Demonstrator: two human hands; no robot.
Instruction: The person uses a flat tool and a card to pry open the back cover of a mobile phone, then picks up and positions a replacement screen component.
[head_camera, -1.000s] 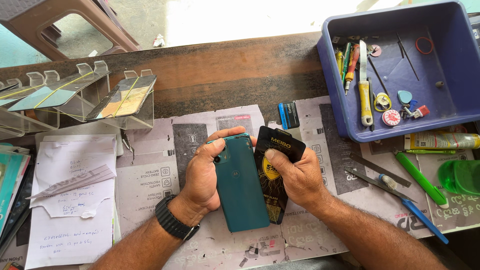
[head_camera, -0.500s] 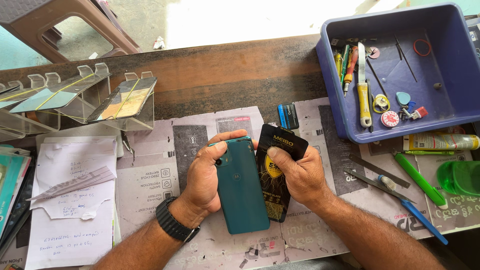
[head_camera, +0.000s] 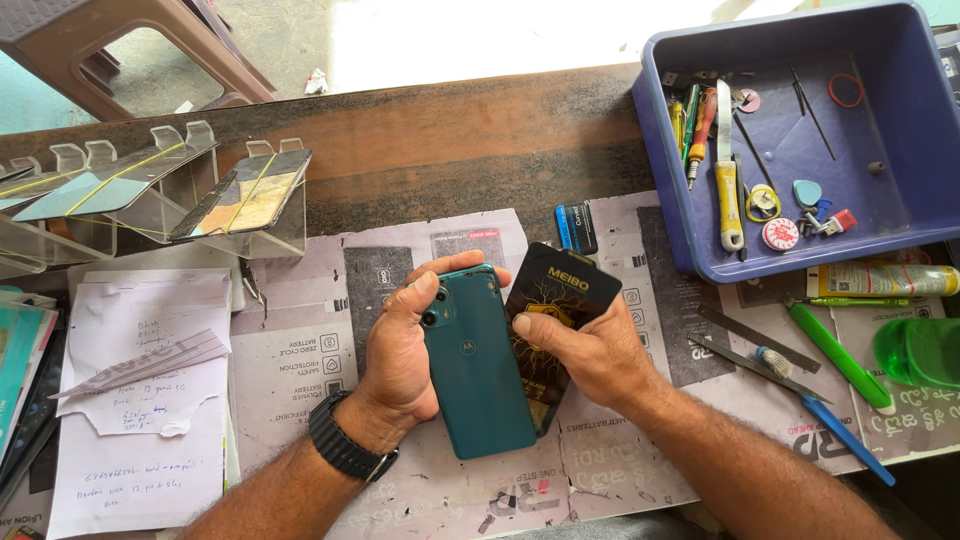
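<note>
The left hand (head_camera: 400, 350), with a black watch (head_camera: 345, 450) on its wrist, is wrapped around a teal phone (head_camera: 475, 365), fingers curled over its top edge and thumb along its left side. The phone is held back side up, its cameras near the top left corner, just above the middle of the table's front edge. The right hand (head_camera: 590, 355) pinches a flat black packet (head_camera: 550, 310) with a yellow design between thumb and fingers; the packet lies partly tucked under the phone's right edge, touching it. Under both hands, printed paper sheets (head_camera: 300, 370) cover the table (head_camera: 450, 150). Toward the front left corner lies a handwritten paper (head_camera: 140, 420). Clear plastic stands (head_camera: 200, 200) sit along the left back edge. At the back right corner is a blue tray (head_camera: 900, 130) holding small tools. Along the right edge lie a green pen (head_camera: 840, 355), a metal strip (head_camera: 755, 335) and a glue tube (head_camera: 880, 280).
</note>
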